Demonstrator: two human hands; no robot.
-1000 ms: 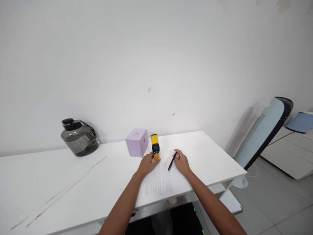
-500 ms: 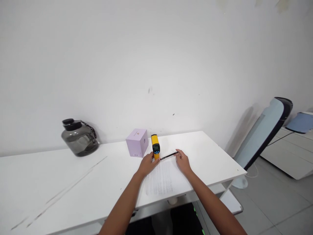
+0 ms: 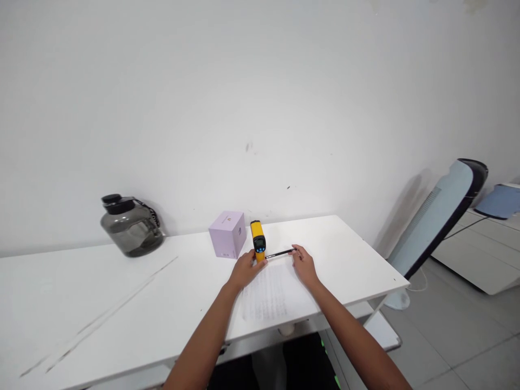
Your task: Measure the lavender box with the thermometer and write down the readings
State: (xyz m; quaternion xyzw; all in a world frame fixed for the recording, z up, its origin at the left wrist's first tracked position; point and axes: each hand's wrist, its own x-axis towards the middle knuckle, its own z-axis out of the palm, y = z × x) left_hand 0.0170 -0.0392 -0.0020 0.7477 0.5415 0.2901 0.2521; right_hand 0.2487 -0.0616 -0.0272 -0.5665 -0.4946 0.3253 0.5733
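A: Infrared thermometer [image 3: 258, 238] position?
B: Just below frame centre; left hand [image 3: 244, 269] wrapped around its handle [image 3: 260, 258], apparently to keep it upright.
A: Pen [image 3: 281, 253]?
B: Immediately right; right hand [image 3: 304, 265] pinches one end, likely leaving the shaft free. Paper sheet [image 3: 266, 298] lies lower centre.

Right hand [image 3: 304, 265] partly curled

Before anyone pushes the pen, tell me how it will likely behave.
The slim pen would probably roll if pushed across the flat table. Its straight body suggests it's stiff. It's likely light, since the right hand seems to hold it by one end.
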